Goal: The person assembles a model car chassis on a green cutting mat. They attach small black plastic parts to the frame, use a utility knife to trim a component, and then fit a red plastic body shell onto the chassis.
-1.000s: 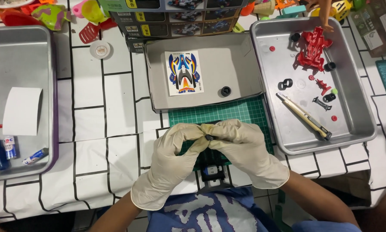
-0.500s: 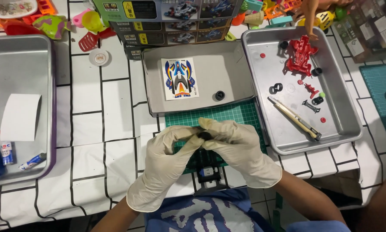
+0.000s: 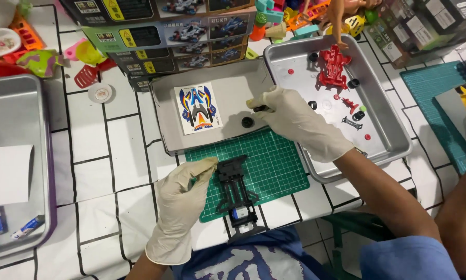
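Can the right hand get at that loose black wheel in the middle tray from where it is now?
Probably yes: the right hand hovers just beside the black wheel in the middle tray, nothing lying between them, though its fingertips already pinch a small dark part.

Looking straight down from my head at my own worktop.

The one camera I'm wearing is pointing steeply downward and slightly forward, sitting close enough that my forearms are entering from the bottom edge, the green cutting mat (image 3: 264, 166) is lying near the middle, and the white tiled worktop (image 3: 95, 171) is filling the frame out to the stacked boxes (image 3: 165, 36) at the top.
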